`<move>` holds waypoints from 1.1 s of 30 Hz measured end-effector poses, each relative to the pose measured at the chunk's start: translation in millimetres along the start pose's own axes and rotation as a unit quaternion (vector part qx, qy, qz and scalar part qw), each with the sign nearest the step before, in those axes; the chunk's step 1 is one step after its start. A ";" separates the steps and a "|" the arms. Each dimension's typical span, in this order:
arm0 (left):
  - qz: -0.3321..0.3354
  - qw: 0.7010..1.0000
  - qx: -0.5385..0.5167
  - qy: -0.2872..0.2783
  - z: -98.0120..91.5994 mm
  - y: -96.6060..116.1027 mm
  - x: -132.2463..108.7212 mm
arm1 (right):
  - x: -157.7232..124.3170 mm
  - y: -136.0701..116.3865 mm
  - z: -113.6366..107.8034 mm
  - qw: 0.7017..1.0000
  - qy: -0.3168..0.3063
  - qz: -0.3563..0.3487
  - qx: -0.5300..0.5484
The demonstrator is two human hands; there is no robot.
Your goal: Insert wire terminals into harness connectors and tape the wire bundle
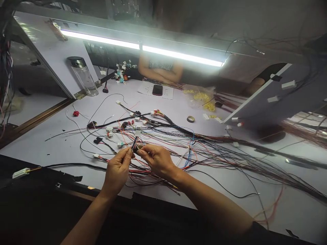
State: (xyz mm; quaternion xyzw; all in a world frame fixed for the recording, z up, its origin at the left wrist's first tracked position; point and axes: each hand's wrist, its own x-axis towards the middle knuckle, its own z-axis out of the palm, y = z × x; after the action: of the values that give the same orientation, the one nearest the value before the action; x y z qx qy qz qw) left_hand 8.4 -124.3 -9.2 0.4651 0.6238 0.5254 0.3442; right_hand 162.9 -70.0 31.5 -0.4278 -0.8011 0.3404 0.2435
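At the near edge of the white table [51,143], the person's two hands meet over a spread of wires. The left hand [118,170] pinches a few thin wires [134,141] between thumb and fingertips, closed on them just below where they rise. The right hand [156,159] is closed on a small dark plug [139,147], gripped at its sides, with the wires running into it; the two hands almost touch. The work looks like seating or checking wires at the plug. Done well, it calls for the plug to be held steady with its open face turned toward the eyes, the wires held close to their ends so they do not buckle, and the slack kept from snagging the loose bundle [204,143] that fans away to the right.

The table is strewn with more wires ending in white, red and black plugs, and a white plug [20,173] on a black cable lies at the near left edge. Farther off stand a clear bottle [83,76], a phone [157,90] on a sheet of paper, a roll of tape [190,119] and a bag of yellow parts [201,97]. Another person sits across with folded arms [160,73] under a long strip light [143,47]. White slanted boards flank the bench on both sides.
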 end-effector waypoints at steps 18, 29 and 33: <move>0.293 0.939 0.165 0.070 8.5 1.0 1.4 | -4.4 -1.1 14.9 0.998 0.035 0.059 0.005; 0.018 0.994 -0.108 0.011 9.2 9.1 -3.7 | -2.8 9.0 14.3 0.993 0.021 0.014 0.115; 0.006 0.989 -0.146 -0.006 9.6 13.9 -4.8 | 3.0 15.4 15.4 0.987 0.024 -0.025 0.159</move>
State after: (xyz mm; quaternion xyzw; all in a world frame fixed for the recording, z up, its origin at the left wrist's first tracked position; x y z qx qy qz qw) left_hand 21.9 -125.4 2.0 0.4166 0.5360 0.6100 0.4087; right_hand 158.9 -66.4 10.2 -0.3715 -0.7410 0.4473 0.3360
